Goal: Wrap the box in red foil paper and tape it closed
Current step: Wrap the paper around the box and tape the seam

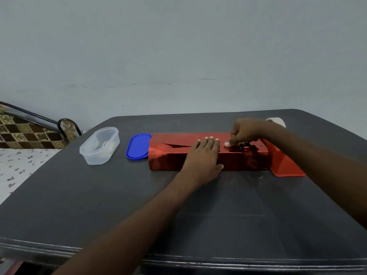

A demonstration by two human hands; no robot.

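The box is hidden under shiny red foil paper (170, 153), which lies wrapped round it in the middle of the dark table (89, 195). My left hand (202, 157) lies flat on the top and front of the wrap, fingers straight, holding the foil down. My right hand (243, 132) has its fingers curled and its thumb pressed onto the top of the foil, just right of the left fingertips. At the right end a loose foil flap (286, 165) sticks out onto the table. A roll of tape (277, 121) sits behind my right wrist, partly hidden.
A clear plastic container (100, 145) stands at the left of the table, with its blue lid (138, 145) lying beside the wrapped box. A bed with patterned cloth (21, 135) is beyond the table's left edge. A pale wall rises behind.
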